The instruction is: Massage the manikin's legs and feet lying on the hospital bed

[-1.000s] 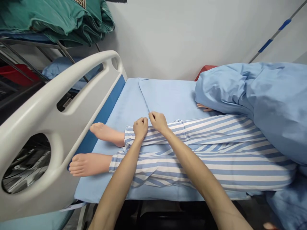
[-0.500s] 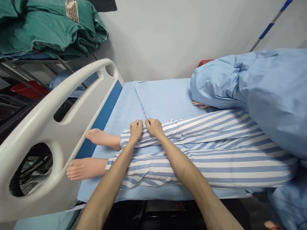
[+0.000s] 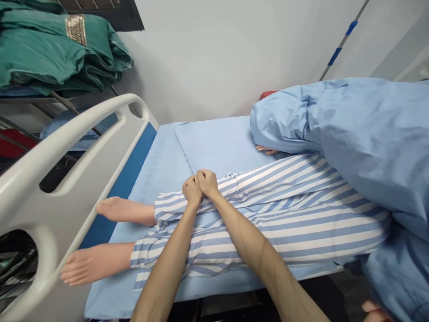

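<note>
My left hand (image 3: 192, 190) and my right hand (image 3: 207, 182) are closed into fists, pressed side by side over the far leg of the blue-and-white striped trousers (image 3: 288, 223). What the curled fingers hold, if anything, is hidden. The trousers are on a figure lying on the bed, with smooth, manikin-like feet: the far foot (image 3: 125, 210) and the near foot (image 3: 97, 264) stick out of the cuffs to the left. My forearms cross above the near trouser leg.
A white bed end board (image 3: 100, 107) stands at left. Light blue sheeting (image 3: 214, 138) covers the mattress. A blue garment or cover (image 3: 362, 129) drapes the figure's upper part; fingers (image 3: 266, 150) show beneath it. Folded green cloth (image 3: 50, 49) lies on a rack; a pole (image 3: 338, 47) leans against the wall.
My two fists, slightly apart before, have come together and now touch. The view has shifted, so the bed and feet appear further left and lower.
</note>
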Tool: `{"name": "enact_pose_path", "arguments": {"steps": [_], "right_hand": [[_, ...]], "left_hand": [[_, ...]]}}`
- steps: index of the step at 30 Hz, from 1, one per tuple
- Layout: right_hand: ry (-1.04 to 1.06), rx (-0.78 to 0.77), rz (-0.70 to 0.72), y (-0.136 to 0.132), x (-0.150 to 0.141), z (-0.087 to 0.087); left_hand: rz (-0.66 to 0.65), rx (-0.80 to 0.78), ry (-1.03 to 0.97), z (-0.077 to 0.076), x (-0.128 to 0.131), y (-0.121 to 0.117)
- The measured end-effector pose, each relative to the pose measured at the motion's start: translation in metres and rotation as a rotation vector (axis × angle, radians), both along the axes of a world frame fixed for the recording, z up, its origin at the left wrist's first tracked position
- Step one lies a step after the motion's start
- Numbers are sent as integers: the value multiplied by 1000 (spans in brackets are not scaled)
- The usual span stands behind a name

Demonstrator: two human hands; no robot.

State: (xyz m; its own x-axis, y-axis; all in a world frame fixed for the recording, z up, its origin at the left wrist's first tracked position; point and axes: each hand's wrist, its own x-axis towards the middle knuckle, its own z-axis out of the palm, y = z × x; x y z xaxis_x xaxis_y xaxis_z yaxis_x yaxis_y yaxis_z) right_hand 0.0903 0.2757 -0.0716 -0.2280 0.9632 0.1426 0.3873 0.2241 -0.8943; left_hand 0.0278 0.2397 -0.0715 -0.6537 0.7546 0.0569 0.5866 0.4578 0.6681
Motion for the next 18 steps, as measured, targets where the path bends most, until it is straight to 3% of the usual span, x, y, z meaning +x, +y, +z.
{"name": "enact_pose_path", "arguments": {"steps": [7, 12, 15, 18], "right_hand": [[-259, 50, -27, -6, -1, 4], [-599, 53, 119, -2, 12, 40], [-766, 196, 263, 3, 25, 65], [-762, 268, 290, 6, 37, 67]], "left_hand": [[-59, -201, 128, 6, -1, -1], [-85, -224, 152, 9, 2, -3], [-96, -255, 185, 9, 4, -2], [-65, -288, 184, 10, 6, 1]]}}
